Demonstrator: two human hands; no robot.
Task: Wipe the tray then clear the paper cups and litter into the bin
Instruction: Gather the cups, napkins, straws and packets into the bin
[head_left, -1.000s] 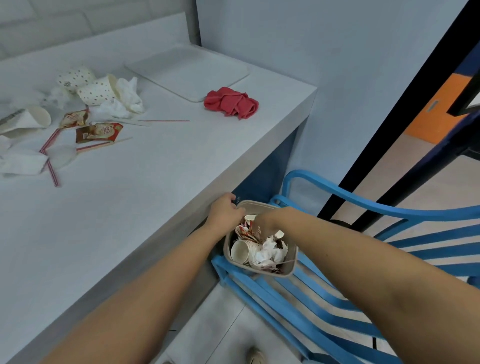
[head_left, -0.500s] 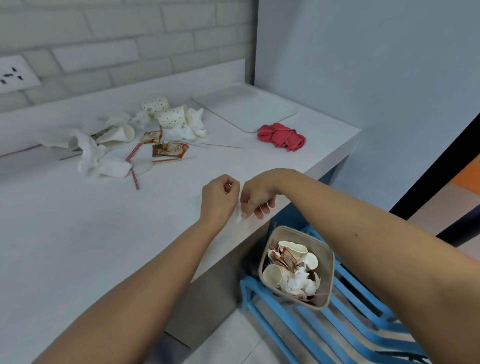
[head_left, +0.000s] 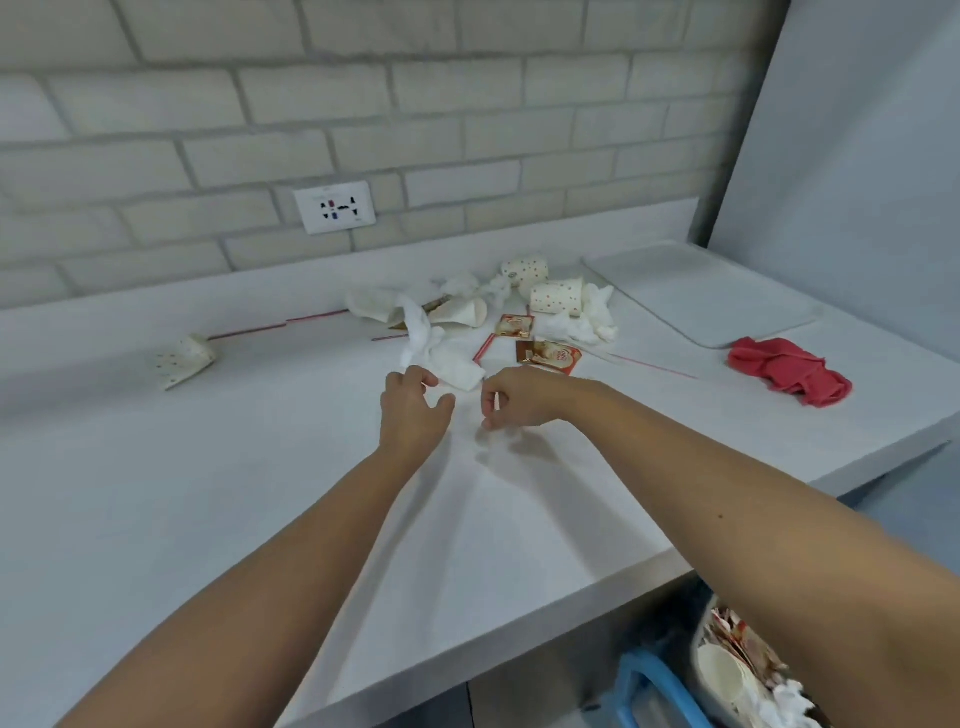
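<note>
My left hand (head_left: 413, 410) and my right hand (head_left: 519, 397) hover over the white counter (head_left: 260, 493), fingers loosely curled and holding nothing. Just beyond them lies a crumpled white tissue (head_left: 441, 353). Behind it sits the litter: dotted paper cups (head_left: 558, 296), a plain cup on its side (head_left: 462, 313), brown sachets (head_left: 548, 356), red straws (head_left: 483, 347). One crushed cup (head_left: 184, 359) lies apart at the left. The pale tray (head_left: 701, 291) rests at the back right. The bin (head_left: 737, 675) with cups and tissue shows below the counter's front edge, partly hidden by my right arm.
A red cloth (head_left: 787, 376) lies bunched near the counter's right edge, in front of the tray. A wall socket (head_left: 335, 207) sits in the brick wall behind. A blue chair (head_left: 660, 686) stands under the bin. A grey wall closes the right side.
Both hands left the bin, rose over the counter and moved forward toward the litter. My view lifted from the bin and chair to the counter and wall.
</note>
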